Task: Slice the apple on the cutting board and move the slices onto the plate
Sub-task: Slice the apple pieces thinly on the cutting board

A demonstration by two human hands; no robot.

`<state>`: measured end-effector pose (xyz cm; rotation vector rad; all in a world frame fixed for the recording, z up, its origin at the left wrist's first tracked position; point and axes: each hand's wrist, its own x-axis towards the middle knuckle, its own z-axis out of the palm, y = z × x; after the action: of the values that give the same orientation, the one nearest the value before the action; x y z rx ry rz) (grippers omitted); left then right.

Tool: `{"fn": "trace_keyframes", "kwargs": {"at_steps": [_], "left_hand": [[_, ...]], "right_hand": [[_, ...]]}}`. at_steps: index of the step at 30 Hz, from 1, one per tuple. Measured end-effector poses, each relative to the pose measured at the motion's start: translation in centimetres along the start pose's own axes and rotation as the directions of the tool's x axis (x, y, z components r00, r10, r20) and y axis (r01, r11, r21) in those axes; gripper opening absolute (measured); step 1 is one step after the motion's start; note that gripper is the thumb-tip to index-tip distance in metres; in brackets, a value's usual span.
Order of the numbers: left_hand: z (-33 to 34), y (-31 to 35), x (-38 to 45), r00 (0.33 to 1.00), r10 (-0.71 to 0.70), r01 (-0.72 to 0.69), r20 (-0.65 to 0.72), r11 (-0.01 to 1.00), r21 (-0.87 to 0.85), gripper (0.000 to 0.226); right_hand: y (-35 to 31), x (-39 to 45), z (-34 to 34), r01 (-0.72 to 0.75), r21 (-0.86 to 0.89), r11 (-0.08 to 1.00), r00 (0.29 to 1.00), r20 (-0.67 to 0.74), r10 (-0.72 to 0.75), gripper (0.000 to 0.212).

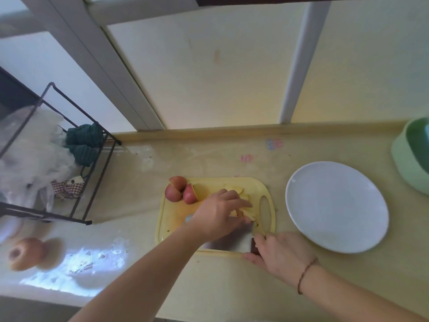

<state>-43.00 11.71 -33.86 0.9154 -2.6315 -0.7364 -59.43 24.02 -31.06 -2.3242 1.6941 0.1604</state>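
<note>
A yellow cutting board point(178, 219) lies on the counter. Three red apple chunks point(180, 192) sit at its far left corner. Pale apple slices point(234, 188) lie near its far right. My left hand point(218, 217) reaches over the board and holds an apple piece point(247, 214) down with its fingertips. My right hand point(278, 252) grips the dark handle of a broad knife point(234, 241), whose blade lies against that piece. To the right of the board stands a white plate point(336, 205) with nothing on it.
A black wire rack point(76, 159) with cloths and a plastic bag stands at the left. A round brown object point(25, 253) lies front left. A green bowl point(415, 156) sits at the far right. The wall runs along the back of the counter.
</note>
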Motion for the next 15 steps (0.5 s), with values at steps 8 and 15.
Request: {"fn": "trace_keyframes", "kwargs": {"at_steps": [8, 15], "left_hand": [[1.4, -1.4, 0.5, 0.996, 0.075, -0.065, -0.043, 0.98, 0.187, 0.034], [-0.4, -4.3, 0.1, 0.992, 0.128, -0.121, -0.018, 0.966, 0.228, 0.038]], "right_hand": [[-0.2, 0.4, 0.5, -0.087, -0.022, 0.996, 0.993, -0.087, 0.085, 0.059], [0.2, -2.5, 2.2, -0.079, -0.049, 0.996, 0.991, -0.115, 0.073, 0.066]]}}
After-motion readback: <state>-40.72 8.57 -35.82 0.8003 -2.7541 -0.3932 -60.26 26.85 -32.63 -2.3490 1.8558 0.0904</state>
